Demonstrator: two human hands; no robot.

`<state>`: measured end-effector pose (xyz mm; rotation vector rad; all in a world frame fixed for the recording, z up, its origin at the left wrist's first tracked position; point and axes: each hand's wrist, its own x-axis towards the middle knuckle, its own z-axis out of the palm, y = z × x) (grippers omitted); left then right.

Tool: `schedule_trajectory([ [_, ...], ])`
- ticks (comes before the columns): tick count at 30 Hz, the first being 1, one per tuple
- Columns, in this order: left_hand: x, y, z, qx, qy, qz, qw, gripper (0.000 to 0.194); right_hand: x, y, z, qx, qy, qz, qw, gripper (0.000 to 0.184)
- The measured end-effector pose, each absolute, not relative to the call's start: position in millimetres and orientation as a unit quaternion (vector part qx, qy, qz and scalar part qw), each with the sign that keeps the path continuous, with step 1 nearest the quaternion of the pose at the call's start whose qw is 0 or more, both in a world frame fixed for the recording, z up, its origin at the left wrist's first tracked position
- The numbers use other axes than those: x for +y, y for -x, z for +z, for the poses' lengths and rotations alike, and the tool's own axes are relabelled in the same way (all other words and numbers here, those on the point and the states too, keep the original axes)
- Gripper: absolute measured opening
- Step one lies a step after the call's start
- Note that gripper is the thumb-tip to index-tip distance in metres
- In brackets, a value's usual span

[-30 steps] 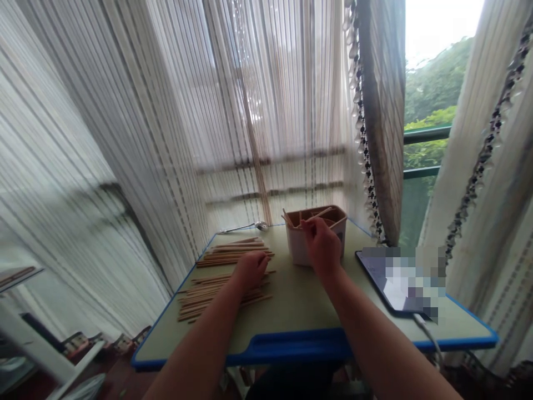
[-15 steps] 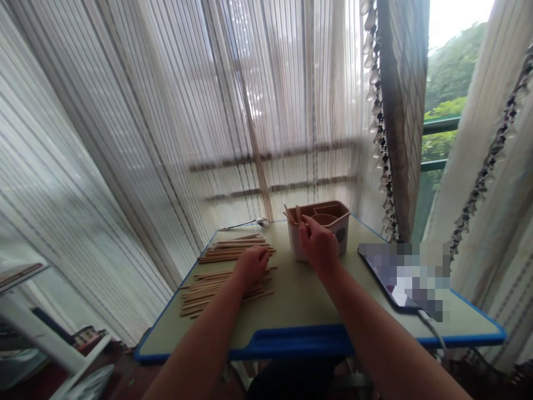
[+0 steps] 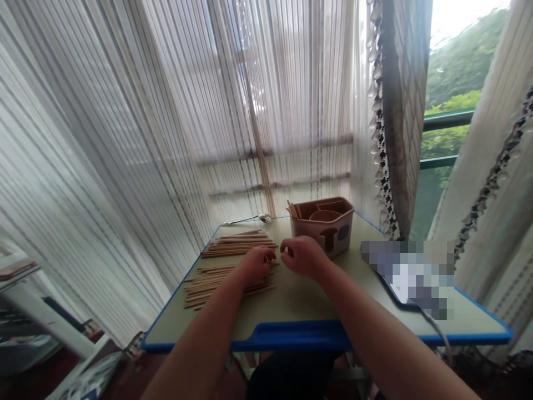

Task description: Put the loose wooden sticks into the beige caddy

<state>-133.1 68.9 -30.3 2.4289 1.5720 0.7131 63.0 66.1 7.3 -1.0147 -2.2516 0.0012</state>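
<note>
Two groups of wooden chopsticks lie on the left of the table: a back group [image 3: 233, 245] and a front group [image 3: 208, 288]. My left hand [image 3: 257, 264] is over their right ends, with its fingers curled closed; what they hold, if anything, is hidden. My right hand [image 3: 303, 255] hovers just right of it. Its thumb and bent fingers are apart, with nothing visible between them. Behind my right hand stands a brown and pale utensil holder [image 3: 343, 236] with several compartments. A few chopsticks [image 3: 292, 210] stand tilted in its left compartment.
A metal ladle [image 3: 263, 219] lies at the table's back edge. A tablet-like device [image 3: 395, 294], partly blurred out, lies at right with a cable [image 3: 437, 331]. The table [image 3: 300, 308] has a blue rim, and sheer curtains [image 3: 291, 100] hang behind it.
My right hand has left the holder's left compartment and come down and left, close to my left hand. Its fingers have opened. My left hand stays by the chopsticks. The view has shifted slightly.
</note>
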Motion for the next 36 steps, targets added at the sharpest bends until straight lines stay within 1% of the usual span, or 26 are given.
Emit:
schedule_trajectory([
  [3,67,129,-28,0.535,-0.793,0.273,0.101,0.045,71,-59,-3,-0.874,0.432,0.010,0.222,0.021],
  [6,67,127,-26,0.552,-0.763,0.322,0.098,0.046,76,-60,-10,-0.875,0.452,0.033,0.169,0.028],
  [9,69,128,-24,0.563,-0.747,0.347,0.070,0.043,77,-60,-14,-0.882,0.441,0.071,0.152,0.036],
  [14,68,129,-23,0.571,-0.741,0.350,0.045,0.037,77,-57,-16,-0.893,0.422,0.087,0.129,0.027],
  [21,66,127,-22,0.572,-0.746,0.337,0.040,0.034,78,-54,-18,-0.888,0.434,0.080,0.128,0.026],
  [25,66,126,-22,0.576,-0.749,0.327,0.025,0.031,80,-56,-16,-0.871,0.465,0.060,0.145,0.027],
  [29,63,125,-20,0.577,-0.753,0.316,0.017,0.027,80,-59,-8,-0.850,0.488,0.034,0.194,0.032],
  [34,62,124,-19,0.572,-0.763,0.301,0.019,0.025,78,-59,-1,-0.811,0.488,0.015,0.324,0.028],
  [36,62,124,-20,0.571,-0.763,0.302,0.024,0.026,77,-60,0,-0.797,0.485,0.012,0.359,0.027],
])
